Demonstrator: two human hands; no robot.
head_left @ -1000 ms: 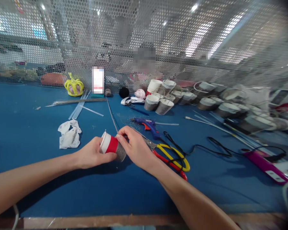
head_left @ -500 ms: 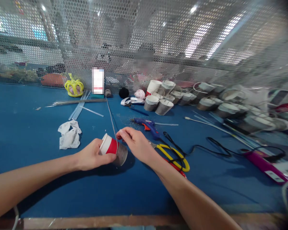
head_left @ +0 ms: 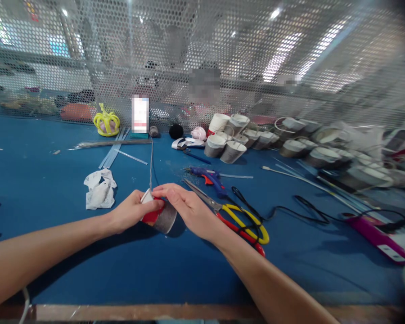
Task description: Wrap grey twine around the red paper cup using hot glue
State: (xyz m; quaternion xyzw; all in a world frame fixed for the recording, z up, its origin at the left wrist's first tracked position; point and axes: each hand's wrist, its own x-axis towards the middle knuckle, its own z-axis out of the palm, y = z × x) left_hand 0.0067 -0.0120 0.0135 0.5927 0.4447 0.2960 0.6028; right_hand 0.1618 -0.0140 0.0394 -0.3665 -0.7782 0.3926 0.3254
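My left hand (head_left: 130,212) is closed round a tilted paper cup (head_left: 150,218), thumb across its red band. The cup's white rim faces left, and grey yarn is wound round its base half. My right hand (head_left: 185,204) curves over the upper side of the cup, its fingers reaching along it toward the rim; their undersides are hidden. A grey yarn strand (head_left: 151,164) runs from a small grey yarn ball (head_left: 154,131) down to the cup by my right fingertips. Scissors (head_left: 227,213) with yellow and red handles lie beside my right wrist.
A blue glue gun (head_left: 209,177) lies beyond the scissors, its black cord (head_left: 290,207) trailing right to a purple power strip (head_left: 374,236). Several grey-wrapped cups (head_left: 234,153) stand at the back right. Crumpled white lace (head_left: 100,191), glue sticks (head_left: 113,150) and a yellow crown-shaped piece (head_left: 106,122) are at left.
My right hand has moved left from beside the cup to over it, fingers now stretched along it. The cup has turned in my left hand, and the yarn strand hangs straighter.
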